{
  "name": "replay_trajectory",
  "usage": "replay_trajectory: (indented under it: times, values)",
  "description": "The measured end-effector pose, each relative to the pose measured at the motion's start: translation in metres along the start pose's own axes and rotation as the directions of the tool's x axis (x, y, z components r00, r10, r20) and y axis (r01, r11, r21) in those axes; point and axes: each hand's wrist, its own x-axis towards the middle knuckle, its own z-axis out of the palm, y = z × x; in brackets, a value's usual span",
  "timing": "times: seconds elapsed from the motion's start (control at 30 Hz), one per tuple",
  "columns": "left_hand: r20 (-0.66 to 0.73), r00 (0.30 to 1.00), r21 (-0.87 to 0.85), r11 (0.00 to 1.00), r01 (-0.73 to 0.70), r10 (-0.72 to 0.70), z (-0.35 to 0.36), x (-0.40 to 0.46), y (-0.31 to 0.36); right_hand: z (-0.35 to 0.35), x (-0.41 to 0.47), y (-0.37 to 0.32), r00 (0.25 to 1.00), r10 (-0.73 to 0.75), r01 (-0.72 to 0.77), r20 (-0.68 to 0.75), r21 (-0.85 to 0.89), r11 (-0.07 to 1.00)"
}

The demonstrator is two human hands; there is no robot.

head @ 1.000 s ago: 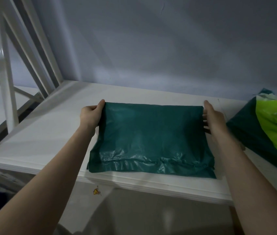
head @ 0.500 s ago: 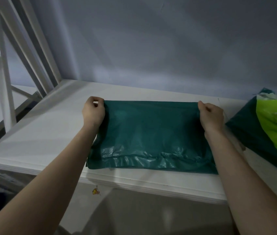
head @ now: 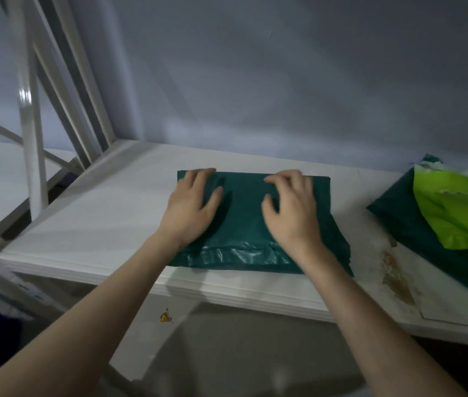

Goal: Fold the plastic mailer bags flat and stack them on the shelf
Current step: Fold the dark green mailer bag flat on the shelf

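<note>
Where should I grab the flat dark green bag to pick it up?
Probably pinch the green mailer bag at its two short side edges, coming from left and right. It lies flat on the shelf, and both sides are free beyond the left hand and right hand.

Dark teal-green mailer bag (head: 244, 224), glossy highlights seen along its near edge. Shelf (head: 106, 224) painted white, brown-stained at right. More dark green bags (head: 393, 213) overlain by a lime-green bag (head: 456, 213). Wall (head: 284, 81) seen as grey-blue. Frame posts (head: 29, 110) white.
</note>
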Motion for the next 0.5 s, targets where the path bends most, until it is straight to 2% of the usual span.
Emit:
replay_trajectory:
  times: [0.1, 0.2, 0.3, 0.4, 0.5]
  values:
    - [0.101, 0.992, 0.096, 0.992, -0.086, 0.076, -0.003, -0.024, 0.012, 0.003, -0.027, -0.020, 0.992, -0.088, 0.093, 0.086, -0.053, 0.994]
    - [0.193, 0.976, 0.182, 0.974, -0.135, 0.099, -0.006, -0.045, 0.009, 0.002, -0.047, -0.029, 0.983, -0.117, 0.125, 0.143, -0.052, 0.991]
    - [0.217, 0.972, 0.268, 0.952, -0.147, 0.089, -0.011, -0.064, 0.004, 0.002, -0.066, -0.036, 0.959, -0.174, 0.189, 0.223, -0.048, 0.981]
    - [0.212, 0.974, 0.395, 0.905, -0.159, 0.078, -0.013, -0.077, 0.006, 0.002, -0.083, -0.039, 0.915, -0.205, 0.247, 0.346, -0.080, 0.966]
    - [0.330, 0.942, 0.457, 0.865, -0.208, 0.052, -0.009, -0.086, 0.001, 0.005, -0.091, -0.031, 0.850, -0.163, 0.251, 0.502, -0.112, 0.962]
